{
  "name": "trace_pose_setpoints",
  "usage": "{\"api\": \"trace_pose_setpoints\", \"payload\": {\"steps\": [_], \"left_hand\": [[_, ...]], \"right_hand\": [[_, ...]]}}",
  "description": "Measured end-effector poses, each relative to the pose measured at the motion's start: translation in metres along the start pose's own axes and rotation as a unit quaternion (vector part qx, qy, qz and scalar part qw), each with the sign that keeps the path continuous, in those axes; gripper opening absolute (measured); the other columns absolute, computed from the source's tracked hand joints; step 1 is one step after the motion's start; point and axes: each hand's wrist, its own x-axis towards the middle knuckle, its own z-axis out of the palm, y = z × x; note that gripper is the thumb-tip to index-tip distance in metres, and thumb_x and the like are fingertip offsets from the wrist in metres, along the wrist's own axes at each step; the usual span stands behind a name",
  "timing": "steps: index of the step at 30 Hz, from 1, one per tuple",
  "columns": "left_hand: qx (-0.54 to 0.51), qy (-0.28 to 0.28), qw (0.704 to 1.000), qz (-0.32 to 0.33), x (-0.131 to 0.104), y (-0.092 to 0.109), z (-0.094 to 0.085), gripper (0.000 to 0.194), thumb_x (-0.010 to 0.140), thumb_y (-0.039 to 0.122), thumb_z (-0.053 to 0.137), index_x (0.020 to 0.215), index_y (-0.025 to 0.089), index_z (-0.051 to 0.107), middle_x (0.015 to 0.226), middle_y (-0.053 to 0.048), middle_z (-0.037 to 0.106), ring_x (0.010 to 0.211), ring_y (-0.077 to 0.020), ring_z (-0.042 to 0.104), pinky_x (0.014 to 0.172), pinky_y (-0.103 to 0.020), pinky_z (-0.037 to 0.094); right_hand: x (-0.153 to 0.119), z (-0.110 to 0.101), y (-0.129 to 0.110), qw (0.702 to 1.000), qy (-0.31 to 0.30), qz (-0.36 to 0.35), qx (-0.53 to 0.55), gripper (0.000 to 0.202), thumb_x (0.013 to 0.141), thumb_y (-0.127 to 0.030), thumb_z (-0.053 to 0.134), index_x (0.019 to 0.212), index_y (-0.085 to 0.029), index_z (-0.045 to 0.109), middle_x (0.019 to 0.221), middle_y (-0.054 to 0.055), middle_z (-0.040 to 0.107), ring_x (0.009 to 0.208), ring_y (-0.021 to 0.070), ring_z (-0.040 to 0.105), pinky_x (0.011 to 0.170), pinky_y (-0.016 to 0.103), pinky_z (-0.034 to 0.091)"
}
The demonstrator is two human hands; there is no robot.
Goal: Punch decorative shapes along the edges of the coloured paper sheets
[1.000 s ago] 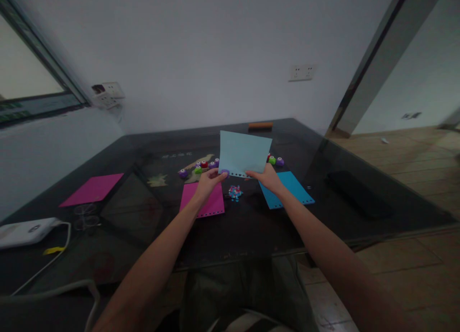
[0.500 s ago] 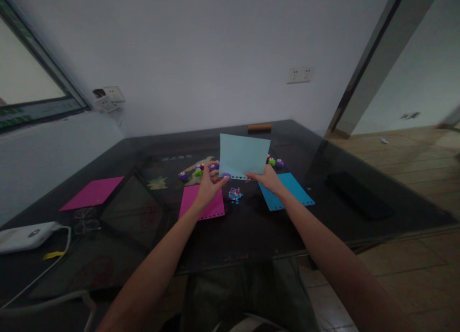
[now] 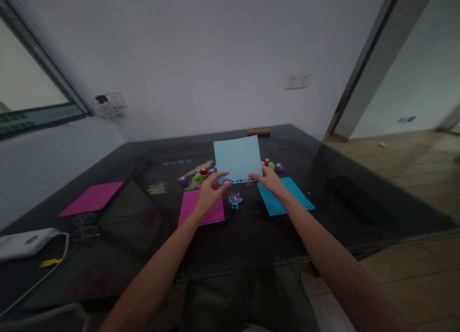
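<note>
A pale blue sheet of paper (image 3: pixel 238 157) is held up over the table, with a row of small punched holes along its lower edge. My left hand (image 3: pixel 210 194) pinches a small purple craft punch (image 3: pixel 227 181) at the sheet's lower left corner. My right hand (image 3: pixel 270 180) grips the lower right edge, thumb in front and the other fingers partly hidden behind the paper. Below the sheet lies a little pile of pink, blue and white paper cutouts (image 3: pixel 235 200). A pink sheet (image 3: pixel 206 208) with punched holes lies under my left wrist, and a blue sheet (image 3: pixel 283 195) lies by my right.
Several coloured punches stand behind, at left (image 3: pixel 198 177) and right (image 3: pixel 272 166). Farther left are another pink sheet (image 3: pixel 91 198), glasses (image 3: pixel 85 226) and a white device (image 3: pixel 27 243) with a cable. A dark flat object (image 3: pixel 359 200) lies at right.
The pale blue sheet has shifted left and tilted the other way, its right side now raised. Both hands keep their hold, and the view has tipped slightly upward.
</note>
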Motion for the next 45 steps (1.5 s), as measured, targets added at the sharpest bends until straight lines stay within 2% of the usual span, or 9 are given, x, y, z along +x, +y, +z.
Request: {"api": "trace_pose_setpoints", "payload": {"steps": [5,8,14,21,27,29,31,37,45], "left_hand": [[0.041,0.066,0.995,0.065,-0.001,-0.001,0.000,0.036,0.079,0.035,0.060,0.111,0.020,0.058,0.107,-0.008,0.059,0.080,-0.0154,0.062,0.067,-0.028,0.053],[0.076,0.083,0.989,0.098,-0.004,0.004,0.002,0.034,0.079,0.033,0.060,0.111,0.021,0.058,0.108,-0.008,0.059,0.093,-0.0189,0.060,0.074,-0.030,0.053],[0.174,0.070,0.972,0.142,-0.007,0.008,0.005,0.032,0.082,0.027,0.057,0.113,0.022,0.057,0.106,-0.007,0.060,0.101,-0.0192,0.056,0.088,-0.034,0.047],[0.219,0.050,0.961,0.160,-0.007,0.004,0.006,0.036,0.082,0.022,0.057,0.118,0.025,0.053,0.110,-0.006,0.059,0.104,-0.0183,0.055,0.091,-0.033,0.044],[0.213,0.017,0.961,0.177,-0.005,0.008,0.007,0.047,0.079,0.027,0.061,0.124,0.023,0.050,0.111,-0.007,0.058,0.105,-0.0201,0.053,0.092,-0.037,0.042],[0.195,0.016,0.966,0.167,-0.005,0.010,0.007,0.048,0.078,0.030,0.062,0.124,0.023,0.051,0.110,-0.008,0.059,0.105,-0.0212,0.053,0.091,-0.039,0.042],[0.157,0.031,0.977,0.138,-0.004,0.011,0.007,0.037,0.082,0.031,0.057,0.118,0.022,0.056,0.107,-0.008,0.062,0.101,-0.0208,0.055,0.088,-0.038,0.044],[0.058,0.067,0.996,0.029,-0.001,0.010,0.003,0.023,0.083,0.029,0.054,0.098,0.018,0.067,0.095,-0.006,0.069,0.084,-0.0188,0.063,0.076,-0.033,0.049],[0.077,0.024,0.995,0.056,-0.003,0.016,0.001,0.032,0.083,0.025,0.054,0.115,0.022,0.060,0.113,-0.006,0.065,0.102,-0.0210,0.060,0.090,-0.039,0.046]], "right_hand": [[-0.007,0.029,0.003,0.989,0.003,0.083,0.120,0.042,0.070,-0.055,0.062,0.084,-0.015,0.058,0.072,0.005,0.066,0.056,0.0135,0.063,0.050,0.023,0.047],[-0.015,0.055,0.003,0.970,-0.052,0.127,0.201,0.039,0.071,-0.050,0.065,0.090,-0.017,0.061,0.086,0.006,0.066,0.066,0.0132,0.064,0.054,0.023,0.049],[-0.020,0.084,-0.002,0.918,0.006,0.110,0.382,0.023,0.062,-0.031,0.076,0.073,-0.017,0.061,0.076,-0.001,0.063,0.071,0.0116,0.060,0.068,0.027,0.049],[-0.019,0.084,0.001,0.897,0.024,0.112,0.426,0.021,0.058,-0.018,0.077,0.074,-0.017,0.064,0.074,-0.001,0.064,0.072,0.0103,0.058,0.071,0.025,0.045],[-0.018,0.080,0.000,0.907,0.058,0.104,0.404,0.021,0.055,-0.019,0.079,0.070,-0.016,0.064,0.070,0.000,0.063,0.067,0.0098,0.057,0.065,0.023,0.043],[-0.018,0.079,-0.003,0.914,0.070,0.103,0.386,0.022,0.056,-0.023,0.079,0.069,-0.015,0.063,0.069,0.000,0.062,0.066,0.0100,0.057,0.064,0.023,0.043],[-0.019,0.078,-0.006,0.924,0.075,0.102,0.361,0.024,0.058,-0.028,0.078,0.069,-0.015,0.062,0.070,0.000,0.062,0.066,0.0111,0.058,0.062,0.024,0.045],[-0.022,0.077,-0.013,0.950,0.031,0.096,0.295,0.034,0.060,-0.035,0.076,0.084,-0.017,0.062,0.077,0.002,0.064,0.063,0.0141,0.063,0.061,0.027,0.050],[-0.019,0.065,-0.013,0.958,0.047,0.094,0.267,0.041,0.054,-0.023,0.080,0.091,-0.019,0.062,0.082,0.002,0.066,0.064,0.0131,0.062,0.066,0.029,0.051]]}}
